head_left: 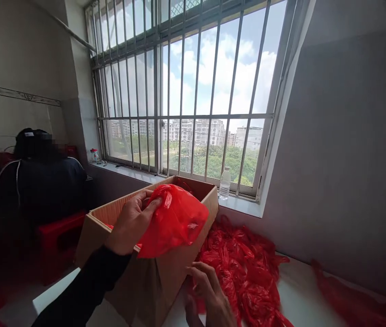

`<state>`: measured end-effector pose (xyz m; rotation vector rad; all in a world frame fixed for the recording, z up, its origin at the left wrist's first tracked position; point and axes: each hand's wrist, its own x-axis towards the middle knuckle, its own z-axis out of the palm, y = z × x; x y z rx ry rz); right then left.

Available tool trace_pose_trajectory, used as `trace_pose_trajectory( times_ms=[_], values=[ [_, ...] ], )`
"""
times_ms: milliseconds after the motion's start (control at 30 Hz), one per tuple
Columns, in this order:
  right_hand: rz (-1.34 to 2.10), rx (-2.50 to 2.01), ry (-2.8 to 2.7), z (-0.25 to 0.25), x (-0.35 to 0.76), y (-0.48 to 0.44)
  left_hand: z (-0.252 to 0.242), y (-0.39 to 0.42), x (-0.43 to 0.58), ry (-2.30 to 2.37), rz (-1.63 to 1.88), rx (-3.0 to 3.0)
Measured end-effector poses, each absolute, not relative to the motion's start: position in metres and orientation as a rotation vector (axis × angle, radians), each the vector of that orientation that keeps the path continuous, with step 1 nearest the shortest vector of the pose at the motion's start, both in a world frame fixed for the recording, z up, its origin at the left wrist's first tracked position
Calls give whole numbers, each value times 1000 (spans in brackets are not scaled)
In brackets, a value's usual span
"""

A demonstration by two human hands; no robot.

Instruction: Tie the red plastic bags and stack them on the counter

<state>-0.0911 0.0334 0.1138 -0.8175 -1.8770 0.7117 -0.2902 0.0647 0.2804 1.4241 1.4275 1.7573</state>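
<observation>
My left hand [134, 222] pinches a red plastic bag [179, 213] by its gathered top, holding it up in front of the cardboard box [124, 281]. The bag bulges, and something inside shows faintly through the film. Lower down, my right hand [209, 295] has its fingers apart and half bent, with nothing seen in them. It is beside a heap of crumpled red plastic bags [247, 268] on the white table [295, 286]. A bit of red shows inside the box, mostly hidden behind my left hand and the raised bag.
A clear plastic bottle [225, 184] stands on the sill of the barred window [186, 118]. At the far left a person in a dark jacket [39, 186] sits near a red stool [61, 227]. More red plastic [352, 295] lies along the wall at right.
</observation>
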Motion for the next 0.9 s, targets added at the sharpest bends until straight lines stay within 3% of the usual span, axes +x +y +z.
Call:
trace_pose_trajectory(
  times_ms=[167,400,567,767,900],
  values=[
    [268,-678,-2199,152,-155,77,290,65,-319,1538,2019,1323],
    [232,-764,-2232,148,-158,75,286,72,-355,1735,2184,1502],
    [229,-744,-2177,132,-152,66,285,96,-374,1830,2023,1555],
    [246,-821,-2080,115,-158,66,310,180,-364,1976,1802,1693],
    [225,-756,-2092,113,-159,69,300,229,-346,2018,1401,1909]
  ],
)
